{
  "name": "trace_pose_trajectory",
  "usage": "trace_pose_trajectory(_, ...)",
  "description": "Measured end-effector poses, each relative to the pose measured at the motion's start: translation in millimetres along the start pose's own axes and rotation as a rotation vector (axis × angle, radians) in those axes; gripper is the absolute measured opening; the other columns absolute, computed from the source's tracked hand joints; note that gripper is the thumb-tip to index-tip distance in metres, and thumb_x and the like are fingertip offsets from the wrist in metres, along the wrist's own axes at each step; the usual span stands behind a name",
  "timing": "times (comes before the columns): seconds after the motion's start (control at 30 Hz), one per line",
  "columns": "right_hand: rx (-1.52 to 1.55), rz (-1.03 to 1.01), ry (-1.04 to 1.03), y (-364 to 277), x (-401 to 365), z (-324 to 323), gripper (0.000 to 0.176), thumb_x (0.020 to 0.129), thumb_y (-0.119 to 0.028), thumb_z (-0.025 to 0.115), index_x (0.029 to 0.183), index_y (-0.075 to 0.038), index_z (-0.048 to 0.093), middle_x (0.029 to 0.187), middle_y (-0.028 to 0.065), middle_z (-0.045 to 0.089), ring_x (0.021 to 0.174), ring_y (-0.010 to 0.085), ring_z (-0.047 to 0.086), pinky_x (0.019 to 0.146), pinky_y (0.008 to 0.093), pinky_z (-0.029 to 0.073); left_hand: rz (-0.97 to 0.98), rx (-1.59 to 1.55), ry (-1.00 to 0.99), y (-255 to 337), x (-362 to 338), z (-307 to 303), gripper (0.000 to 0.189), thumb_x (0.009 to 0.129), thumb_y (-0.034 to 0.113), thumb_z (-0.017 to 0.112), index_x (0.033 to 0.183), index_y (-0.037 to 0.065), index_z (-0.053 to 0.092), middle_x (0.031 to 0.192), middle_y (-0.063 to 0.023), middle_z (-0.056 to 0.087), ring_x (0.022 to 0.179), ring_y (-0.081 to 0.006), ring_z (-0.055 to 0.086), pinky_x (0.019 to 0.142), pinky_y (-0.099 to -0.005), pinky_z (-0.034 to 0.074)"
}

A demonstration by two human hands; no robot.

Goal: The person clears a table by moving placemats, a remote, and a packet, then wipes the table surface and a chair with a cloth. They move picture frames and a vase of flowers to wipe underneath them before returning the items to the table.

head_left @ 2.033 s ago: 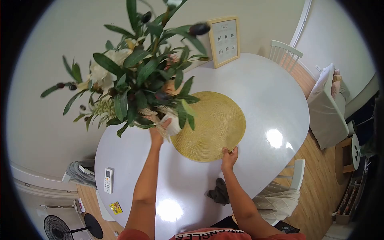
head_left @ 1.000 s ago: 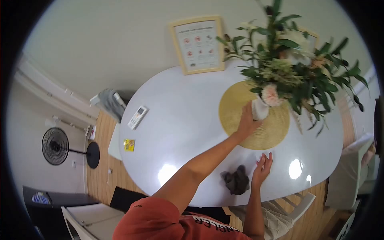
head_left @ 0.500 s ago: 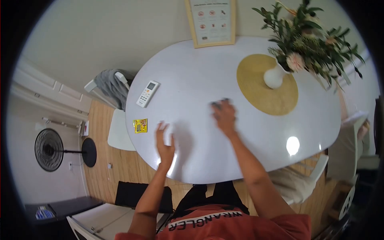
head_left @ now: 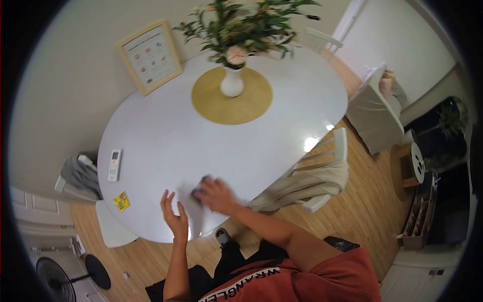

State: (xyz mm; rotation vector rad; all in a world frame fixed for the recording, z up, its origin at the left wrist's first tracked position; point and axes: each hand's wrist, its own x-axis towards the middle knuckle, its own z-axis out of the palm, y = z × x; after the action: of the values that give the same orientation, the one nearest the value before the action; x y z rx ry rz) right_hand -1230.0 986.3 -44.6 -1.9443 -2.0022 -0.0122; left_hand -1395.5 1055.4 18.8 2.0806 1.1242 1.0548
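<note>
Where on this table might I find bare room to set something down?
The table is bare between the remote and round mat, and from the mat rightward to the curved edge. Crowded: the left hand, right hand and dark cloth by the near edge.

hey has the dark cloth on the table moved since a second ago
Yes, the dark cloth, now under the right hand, has moved left, closer to the yellow packet.

"WRANGLER" on the red shirt (head_left: 302, 278)
</note>
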Motion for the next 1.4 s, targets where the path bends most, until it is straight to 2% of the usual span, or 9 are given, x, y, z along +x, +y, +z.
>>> trace_pose_trajectory(0.17, -0.205, 0.518, 0.254, 187, -58, -36, 0.043, 0.089, -0.032, 0.054, 0.131, -0.024, 0.049, 0.140, 0.0110, 0.036, 0.132, 0.0383, 0.028, 0.105, 0.0616, 0.021, 0.117, -0.089, -0.232, 86, -24, 111, 0.035, 0.083, -0.003, 0.054, 0.117, 0.003, 0.055, 0.133, -0.0177, 0.046, 0.127, -0.0381, 0.040, 0.102, -0.0431, 0.036)
trace_pose_trajectory(0.4, -0.265, 0.739, 0.193, 355, -128, -107, 0.050, 0.091, -0.032, 0.051, 0.138, -0.016, 0.041, 0.146, 0.0223, 0.025, 0.135, 0.0500, 0.013, 0.107, 0.0644, 0.010, 0.178, -0.148, -0.315, 220, -63, 256, 0.035, 0.083, -0.003, 0.055, 0.118, 0.004, 0.056, 0.135, -0.0149, 0.044, 0.129, -0.0370, 0.039, 0.101, -0.0431, 0.039)
trace_pose_trajectory(0.57, -0.273, 0.836, -0.233, 438, -144, -143, 0.064, 0.093, -0.039, 0.046, 0.148, -0.017, 0.020, 0.152, 0.0246, 0.007, 0.138, 0.0489, 0.000, 0.108, 0.0632, -0.001, 0.228, -0.095, -0.360, 298, -67, 333, 0.034, 0.083, -0.004, 0.053, 0.117, 0.003, 0.056, 0.137, -0.0164, 0.042, 0.129, -0.0385, 0.038, 0.102, -0.0430, 0.039)
trace_pose_trajectory(1.03, -0.131, 0.934, -0.203, 660, -188, -207, 0.071, 0.093, -0.036, 0.048, 0.149, -0.017, 0.008, 0.153, 0.0236, -0.001, 0.140, 0.0453, -0.006, 0.104, 0.0686, 0.005, 0.388, 0.433, -0.626, 233, -37, 471, 0.054, 0.080, 0.014, 0.067, 0.126, -0.005, 0.046, 0.137, -0.0245, 0.041, 0.129, -0.0441, 0.035, 0.106, -0.0510, 0.031)
trace_pose_trajectory(1.17, -0.249, 0.955, 0.000, 791, -246, -194, 0.059, 0.092, -0.023, 0.051, 0.143, -0.009, 0.026, 0.140, 0.0241, 0.032, 0.127, 0.0483, 0.033, 0.101, 0.0565, 0.034, 0.385, 0.368, -0.616, 232, -35, 468, 0.052, 0.079, 0.013, 0.068, 0.123, -0.005, 0.049, 0.136, -0.0245, 0.042, 0.128, -0.0445, 0.037, 0.106, -0.0522, 0.031)
trace_pose_trajectory(1.23, -0.314, 1.108, -0.210, 801, -230, -251, 0.046, 0.090, -0.018, 0.054, 0.132, -0.004, 0.039, 0.123, 0.0207, 0.048, 0.113, 0.0406, 0.049, 0.096, 0.0434, 0.043, 0.346, 0.427, -0.696, 231, -35, 473, 0.049, 0.079, 0.011, 0.066, 0.122, -0.006, 0.051, 0.138, -0.0248, 0.040, 0.129, -0.0463, 0.034, 0.107, -0.0549, 0.028)
trace_pose_trajectory(1.27, -0.319, 1.086, -0.223, 792, -215, -274, 0.046, 0.090, -0.018, 0.054, 0.132, -0.004, 0.039, 0.123, 0.0207, 0.048, 0.113, 0.0406, 0.049, 0.096, 0.0434, 0.043, 0.350, 0.375, -0.609, 228, -40, 476, 0.040, 0.079, 0.008, 0.066, 0.115, -0.005, 0.057, 0.135, -0.0245, 0.043, 0.129, -0.0462, 0.034, 0.107, -0.0555, 0.029)
trace_pose_trajectory(1.33, 0.133, 0.649, 0.477, 753, -185, -298, 0.037, 0.089, -0.019, 0.058, 0.121, -0.003, 0.047, 0.117, 0.0205, 0.052, 0.110, 0.0360, 0.052, 0.094, 0.0378, 0.043, 0.339, 0.386, -0.578, 236, -43, 478, 0.036, 0.079, 0.005, 0.063, 0.113, -0.005, 0.059, 0.133, -0.0242, 0.046, 0.129, -0.0455, 0.035, 0.107, -0.0550, 0.028)
trace_pose_trajectory(1.4, 0.390, 0.363, 0.502, 733, -150, -263, 0.027, 0.088, -0.020, 0.060, 0.110, -0.003, 0.058, 0.119, 0.0172, 0.052, 0.115, 0.0349, 0.048, 0.098, 0.0382, 0.039, 0.329, 0.418, -0.539, 248, -40, 474, 0.033, 0.078, 0.002, 0.061, 0.111, -0.004, 0.061, 0.130, -0.0238, 0.049, 0.128, -0.0448, 0.037, 0.108, -0.0544, 0.028)
